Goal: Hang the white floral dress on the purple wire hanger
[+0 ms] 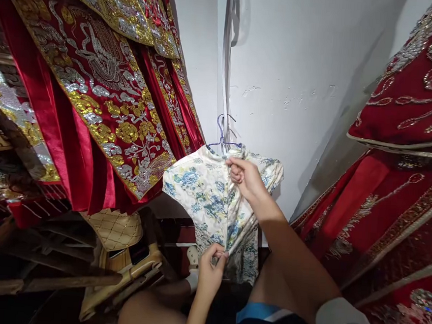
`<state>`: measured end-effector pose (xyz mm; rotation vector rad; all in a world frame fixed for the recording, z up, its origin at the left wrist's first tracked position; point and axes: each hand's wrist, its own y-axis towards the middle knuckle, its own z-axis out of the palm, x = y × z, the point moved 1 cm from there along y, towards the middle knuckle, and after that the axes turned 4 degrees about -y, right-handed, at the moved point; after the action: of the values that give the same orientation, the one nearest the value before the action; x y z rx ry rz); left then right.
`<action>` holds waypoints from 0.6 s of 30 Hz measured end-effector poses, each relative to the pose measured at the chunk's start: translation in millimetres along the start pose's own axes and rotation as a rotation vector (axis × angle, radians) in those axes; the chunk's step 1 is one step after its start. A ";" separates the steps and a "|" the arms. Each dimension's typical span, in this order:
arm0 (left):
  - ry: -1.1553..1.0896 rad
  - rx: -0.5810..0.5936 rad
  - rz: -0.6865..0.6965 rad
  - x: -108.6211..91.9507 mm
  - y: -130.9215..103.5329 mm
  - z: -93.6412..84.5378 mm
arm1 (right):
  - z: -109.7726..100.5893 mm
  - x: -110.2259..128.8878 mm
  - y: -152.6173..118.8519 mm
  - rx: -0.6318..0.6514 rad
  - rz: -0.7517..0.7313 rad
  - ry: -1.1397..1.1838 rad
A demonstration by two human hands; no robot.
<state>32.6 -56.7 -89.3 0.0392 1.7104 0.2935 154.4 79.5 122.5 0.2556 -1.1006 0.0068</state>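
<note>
A white short-sleeved dress (pixel 188 180) with blue and yellow flowers hangs in front of me on a thin purple-blue hanger (pixel 220 128). A straight seam or closure runs down its middle from the collar. Near the top of that line, just below the collar, my right hand (pixel 243 178) is closed with thumb and forefinger pinching the edge. My left hand (pixel 212 264) pinches the same line lower down, around waist height, drawing the cloth toward me. Whether a zipper pull sits between my right fingers cannot be made out.
Red embroidered garments with gold and silver sequins (pixel 126 116) hang at left, and beaded red ones (pixel 408 106) at right. A white wall (pixel 289 63) stands behind. Lower left is a wooden chair (pixel 130 274) with a quilted gold cushion (pixel 117 229). A pale perforated shoe (pixel 192 255) shows below.
</note>
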 end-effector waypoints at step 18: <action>0.392 0.094 0.760 -193.5 136.3 -22.6 | -3.6 -13.1 -34.4 0.004 -0.135 -0.085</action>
<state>23.0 33.9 130.3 0.7540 2.0413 0.8224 156.1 48.4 102.6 0.3364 -1.1660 -0.1235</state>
